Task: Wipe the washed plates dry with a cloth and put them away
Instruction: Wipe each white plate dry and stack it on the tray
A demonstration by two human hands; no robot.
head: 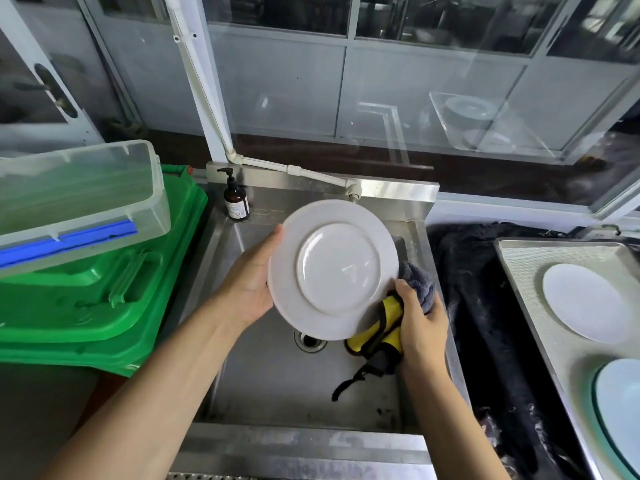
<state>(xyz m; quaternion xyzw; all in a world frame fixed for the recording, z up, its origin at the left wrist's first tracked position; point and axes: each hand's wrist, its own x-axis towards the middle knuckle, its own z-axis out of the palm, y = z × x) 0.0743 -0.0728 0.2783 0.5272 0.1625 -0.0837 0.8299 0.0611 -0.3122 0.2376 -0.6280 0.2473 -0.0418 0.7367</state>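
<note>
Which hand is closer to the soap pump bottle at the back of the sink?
Left. The left hand holds the plate's left rim, just below the soap bottle; the right hand grips the cloth farther right.

The left hand (251,282) holds a white plate (332,270) by its left rim, underside toward the camera, above the steel sink (294,386); the right hand (420,327) grips a yellow-and-grey cloth (389,323) against the plate's lower right edge; a brown pump bottle (236,199) stands at the sink's back left corner; a clear tub (79,199) sits on a green bin lid (97,299) to the left; on the right, a tray (519,271) carries a second white plate (585,303) and a pale blue dish (620,403), with dark fabric (485,323) between tray and sink.
</note>
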